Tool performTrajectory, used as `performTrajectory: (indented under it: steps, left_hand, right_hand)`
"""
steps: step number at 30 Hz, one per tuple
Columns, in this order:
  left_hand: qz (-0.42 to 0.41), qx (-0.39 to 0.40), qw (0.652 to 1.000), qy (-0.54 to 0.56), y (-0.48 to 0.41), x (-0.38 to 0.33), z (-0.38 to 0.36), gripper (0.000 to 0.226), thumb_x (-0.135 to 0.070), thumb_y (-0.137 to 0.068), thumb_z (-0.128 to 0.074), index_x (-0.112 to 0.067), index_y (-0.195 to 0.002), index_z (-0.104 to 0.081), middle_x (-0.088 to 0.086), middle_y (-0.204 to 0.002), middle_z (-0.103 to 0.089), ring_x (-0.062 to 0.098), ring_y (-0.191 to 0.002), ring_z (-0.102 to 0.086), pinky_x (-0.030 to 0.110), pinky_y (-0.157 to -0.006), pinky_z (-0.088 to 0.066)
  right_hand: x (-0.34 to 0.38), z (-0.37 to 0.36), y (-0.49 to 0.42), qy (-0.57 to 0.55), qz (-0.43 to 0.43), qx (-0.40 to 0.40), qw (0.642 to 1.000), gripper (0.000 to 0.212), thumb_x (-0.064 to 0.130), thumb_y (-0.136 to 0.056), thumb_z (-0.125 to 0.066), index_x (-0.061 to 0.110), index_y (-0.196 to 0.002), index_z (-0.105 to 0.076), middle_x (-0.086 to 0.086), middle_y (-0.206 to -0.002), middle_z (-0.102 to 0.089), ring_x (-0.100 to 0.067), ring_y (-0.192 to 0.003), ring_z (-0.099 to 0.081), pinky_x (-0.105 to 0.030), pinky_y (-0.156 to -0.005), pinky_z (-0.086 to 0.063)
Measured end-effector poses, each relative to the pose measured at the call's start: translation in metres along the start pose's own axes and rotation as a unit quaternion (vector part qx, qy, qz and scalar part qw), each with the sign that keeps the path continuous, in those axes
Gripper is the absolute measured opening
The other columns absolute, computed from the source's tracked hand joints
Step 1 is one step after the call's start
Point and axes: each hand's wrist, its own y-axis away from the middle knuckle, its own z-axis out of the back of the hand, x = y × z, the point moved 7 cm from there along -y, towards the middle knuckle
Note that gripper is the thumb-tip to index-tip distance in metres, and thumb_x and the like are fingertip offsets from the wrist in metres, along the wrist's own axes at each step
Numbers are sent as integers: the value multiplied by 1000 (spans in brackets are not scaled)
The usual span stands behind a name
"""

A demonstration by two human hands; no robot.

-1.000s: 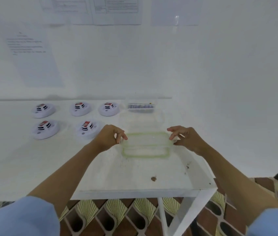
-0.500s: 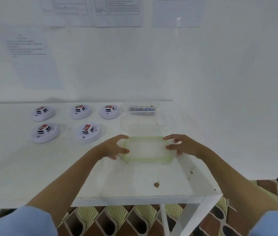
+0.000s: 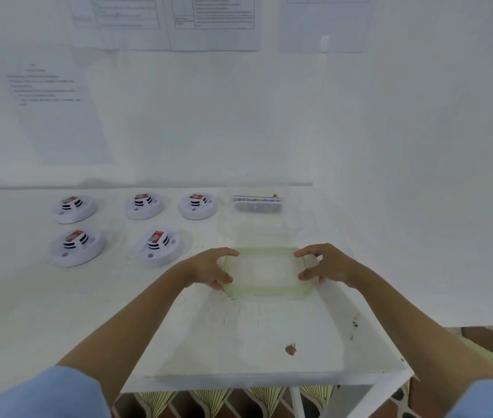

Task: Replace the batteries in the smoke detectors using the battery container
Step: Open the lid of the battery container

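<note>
A clear lid with a green rim (image 3: 266, 289) lies flat on the white table (image 3: 239, 342). My left hand (image 3: 209, 267) holds its left end, thumb on the near corner and forefinger at the far corner. My right hand (image 3: 326, 263) holds the right end the same way. Just behind the lid stands the open clear battery container (image 3: 257, 227), with a row of batteries (image 3: 258, 205) along its far side. Several white round smoke detectors with red labels sit to the left, the nearest (image 3: 159, 244) beside my left wrist.
A white wall rises behind the table and another closes in on the right. Printed sheets (image 3: 213, 19) hang on the back wall. A brown stain (image 3: 290, 349) marks the table near its front edge (image 3: 239, 383). Patterned floor shows below.
The lid has gone from tilted in my hands to flat on the table in front of the container. Both hands came down and slightly toward me with it.
</note>
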Motion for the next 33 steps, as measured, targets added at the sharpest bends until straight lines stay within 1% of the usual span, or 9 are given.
performTrajectory:
  steps: [3, 6, 10, 15, 21, 24, 26, 29, 33]
  left_hand:
    - [-2, 5, 1000, -6, -7, -2, 5, 65, 6, -82, -62, -23, -136, -41, 12, -140, -29, 25, -93, -56, 24, -69, -56]
    - [-5, 15, 1000, 4, -11, -3, 8, 67, 7, -82, -62, -24, -137, -40, 9, -140, -28, 26, -97, -55, 24, -67, -57]
    - [-10, 32, 999, 10, -15, -3, 9, 67, 6, -82, -62, -24, -137, -39, 8, -134, -30, 24, -93, -55, 23, -65, -57]
    - [-9, 40, 999, 6, -20, -3, 9, 68, 5, -81, -63, -24, -137, -38, 6, -129, -31, 19, -85, -55, 22, -63, -57]
    - [-1, 30, 999, 9, -28, -3, 10, 68, 5, -81, -63, -25, -137, -38, 6, -127, -32, 24, -92, -53, 24, -66, -57]
    - [-2, 23, 1000, 12, -32, -6, 11, 68, 4, -82, -63, -25, -138, -38, 7, -129, -32, 26, -97, -52, 25, -67, -57]
    - [-4, 19, 1000, 9, -34, -8, 12, 68, 4, -82, -63, -25, -138, -37, 6, -129, -31, 26, -97, -51, 24, -66, -57]
    - [-1, 17, 1000, -3, -37, -9, 13, 68, 2, -82, -64, -26, -138, -37, 6, -127, -32, 26, -94, -52, 24, -67, -56]
    - [-5, -16, 998, -66, -37, -12, 24, 67, -18, -85, -66, -30, -141, -32, 6, -116, -40, 17, -79, -53, 26, -72, -53]
  right_hand:
    - [0, 1, -8, -2, -3, -2, 1000, 51, 2, -71, -76, 13, -118, -59, -8, -120, -43, -10, -70, -54, -18, -50, -49]
    - [1, 3, -13, -4, -4, -5, 1000, 51, 3, -71, -76, 13, -118, -60, -12, -123, -43, -11, -71, -55, -20, -52, -51]
    - [-1, 5, -18, -4, -5, -6, 1000, 52, 3, -69, -78, 15, -116, -61, -12, -126, -44, -9, -76, -55, -20, -51, -50]
    - [-2, 6, -22, 4, -8, -4, 1000, 52, 2, -68, -78, 15, -115, -62, -12, -122, -45, -18, -84, -56, -19, -50, -50]
    - [-3, 13, -31, 12, -14, 6, 1000, 54, 0, -67, -78, 14, -117, -61, -12, -120, -45, -14, -69, -55, -19, -46, -49]
    - [-1, 16, -35, 10, -14, 13, 1000, 55, -1, -68, -78, 12, -119, -60, -11, -118, -45, -12, -73, -53, -18, -45, -49]
    - [-1, 18, -37, 8, -15, 14, 1000, 56, -1, -68, -77, 12, -119, -59, -10, -116, -45, -17, -84, -53, -18, -46, -49]
    - [-1, 19, -40, 13, -13, 21, 1000, 57, 3, -68, -79, 15, -120, -59, -9, -114, -44, -19, -92, -50, -19, -52, -50]
    - [4, 31, -45, 79, 7, -18, 997, 53, 21, -65, -83, 26, -114, -62, -6, -115, -46, -15, -100, -46, -23, -78, -42]
